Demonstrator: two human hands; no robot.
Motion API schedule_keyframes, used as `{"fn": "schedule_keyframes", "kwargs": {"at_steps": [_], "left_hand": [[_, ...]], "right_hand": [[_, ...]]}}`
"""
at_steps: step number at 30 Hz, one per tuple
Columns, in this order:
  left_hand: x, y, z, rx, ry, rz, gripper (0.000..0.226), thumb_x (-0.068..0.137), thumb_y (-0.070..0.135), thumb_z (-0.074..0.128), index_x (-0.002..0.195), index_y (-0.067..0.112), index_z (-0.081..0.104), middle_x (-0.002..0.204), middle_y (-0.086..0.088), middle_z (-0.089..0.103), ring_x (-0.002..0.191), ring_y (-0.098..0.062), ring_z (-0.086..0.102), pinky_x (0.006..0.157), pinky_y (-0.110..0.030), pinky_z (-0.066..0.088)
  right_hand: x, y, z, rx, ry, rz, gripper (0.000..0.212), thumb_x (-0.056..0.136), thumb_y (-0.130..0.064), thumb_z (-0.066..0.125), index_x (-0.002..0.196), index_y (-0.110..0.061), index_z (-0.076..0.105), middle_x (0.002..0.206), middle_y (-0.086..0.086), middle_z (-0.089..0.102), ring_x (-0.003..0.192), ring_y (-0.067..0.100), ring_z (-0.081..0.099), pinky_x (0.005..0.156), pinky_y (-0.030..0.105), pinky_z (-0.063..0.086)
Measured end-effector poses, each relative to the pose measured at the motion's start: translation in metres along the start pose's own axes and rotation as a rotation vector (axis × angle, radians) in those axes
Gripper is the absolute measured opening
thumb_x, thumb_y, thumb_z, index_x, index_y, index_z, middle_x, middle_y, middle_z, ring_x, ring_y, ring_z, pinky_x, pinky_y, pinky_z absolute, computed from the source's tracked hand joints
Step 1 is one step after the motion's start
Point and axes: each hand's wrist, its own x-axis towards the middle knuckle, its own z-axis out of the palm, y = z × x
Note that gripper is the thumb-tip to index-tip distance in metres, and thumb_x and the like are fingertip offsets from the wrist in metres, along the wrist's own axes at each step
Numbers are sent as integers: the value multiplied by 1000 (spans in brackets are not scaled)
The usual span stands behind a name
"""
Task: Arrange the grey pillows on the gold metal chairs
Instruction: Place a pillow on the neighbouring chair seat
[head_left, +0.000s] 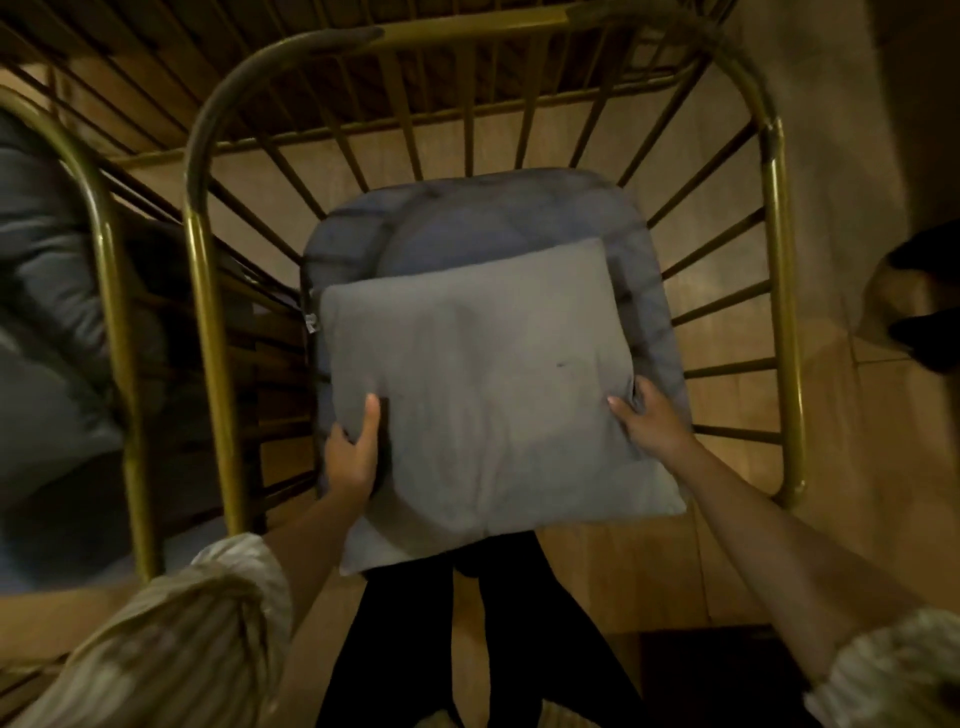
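Note:
A square grey pillow (488, 384) lies over the darker blue-grey seat cushion (467, 218) of a gold metal chair (779, 291) seen from above. My left hand (353, 452) grips the pillow's left edge, thumb on top. At the pillow's right edge my right hand (649, 421) pinches the fabric. The pillow's near corner overhangs the seat front, above my dark trouser legs.
A second gold metal chair (111, 291) stands close on the left, with grey cushioning (41, 312) in it. Wooden floor (857, 467) surrounds the chairs. A dark shape (930, 296) sits at the right edge. Chair bars curve around the seat on three sides.

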Motion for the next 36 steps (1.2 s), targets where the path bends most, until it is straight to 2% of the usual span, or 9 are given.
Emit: {"fn": "schedule_keyframes", "kwargs": {"at_steps": [4,8,11,13,15,19,23,30,36], "left_hand": [[-8,-12,7,279,11,16,109,67,82,59,146,9,37,151,-17,38,139,-38,36,116,-49,30],[-9,-5,3,375,-67,57,125,60,82,66,155,18,16,158,-14,25,146,-37,23,119,-51,24],[-7,5,-5,326,-119,106,140,41,90,66,154,24,16,156,-10,35,144,-36,31,116,-53,31],[7,0,-11,331,-130,197,133,46,87,66,153,23,21,153,-8,40,141,-35,37,113,-53,36],[2,13,-19,336,-138,331,119,57,84,65,151,19,29,149,-9,46,138,-32,42,111,-52,39],[-48,56,-53,381,-90,580,86,81,57,67,148,13,35,146,-12,47,135,-29,44,112,-48,38],[-61,73,-123,402,167,628,77,89,32,69,150,7,30,153,-14,37,142,-29,34,116,-36,27],[-27,49,-315,333,525,506,69,86,20,73,141,-6,41,143,-26,45,136,-40,39,116,-44,29],[21,38,-457,263,601,326,74,87,23,72,144,-6,36,145,-27,42,137,-40,38,115,-45,31]], "right_hand": [[5,22,3,-5,-46,87,51,101,-13,53,149,-5,37,147,10,49,138,30,45,100,32,40],[5,18,13,-69,-4,111,51,100,-4,45,150,-9,32,134,-2,44,126,17,42,104,35,39],[5,2,24,-152,101,177,55,93,-26,44,145,-9,36,129,16,51,117,37,53,90,49,51],[-5,-18,35,-283,214,157,56,92,-29,48,143,-9,38,141,23,46,130,45,44,102,56,43],[-27,-52,50,-418,266,14,55,89,-18,56,141,-5,40,145,23,43,138,42,35,112,52,33],[-48,-121,93,-459,138,-218,67,87,-12,60,149,-5,34,153,20,38,143,37,29,117,38,24],[-67,-203,145,-472,23,-424,66,90,-14,59,151,-5,34,152,21,41,142,38,34,117,40,28],[-102,-333,267,-523,-117,-696,58,94,-21,59,147,-6,40,153,17,41,150,33,21,119,42,26],[-130,-410,371,-500,-132,-727,57,92,-22,60,145,-7,42,148,19,46,144,34,31,116,38,31]]}}
